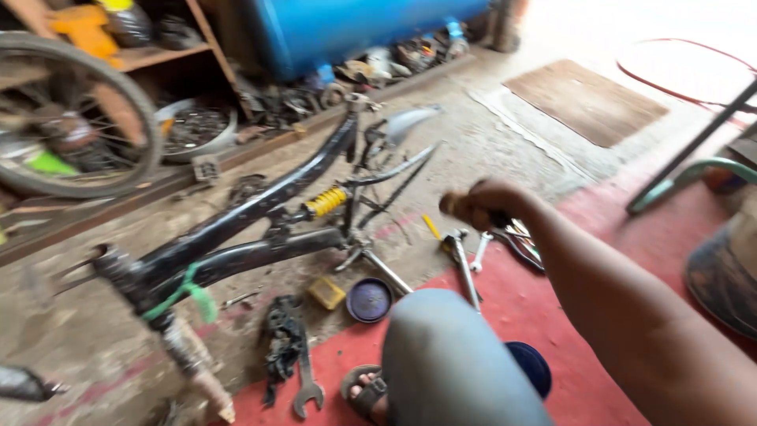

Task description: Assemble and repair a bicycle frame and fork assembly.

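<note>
Black steel fills the middle of the view: a bicycle frame (236,229) lies on its side across the dusty concrete floor (473,150), its yellow coil spring (326,202) sitting near the centre and a green strap (189,296) tied near the lower left end; the right hand (481,203) is raised above the floor, fingers curled tight around a dark-handled tool (498,218) whose working end I cannot make out through the blur; the forearm runs down to the lower right corner; the left hand is out of the picture, so its state cannot be told. Just below the gripping hand, spanners (479,251) and other hand tools lie scattered on the red mat (544,308), close beside the frame's rear end; a small round purple lid (369,300) sits between the frame and the person's knee (449,363); a yellow block (326,293) rests just left of it; a large open-ended wrench (306,386) lies by a dark greasy chain (282,339) near the sandalled foot (364,392). Far left, a bicycle wheel (71,118) leans by wooden shelves; a blue drum (347,28) lies along the back wall.
</note>
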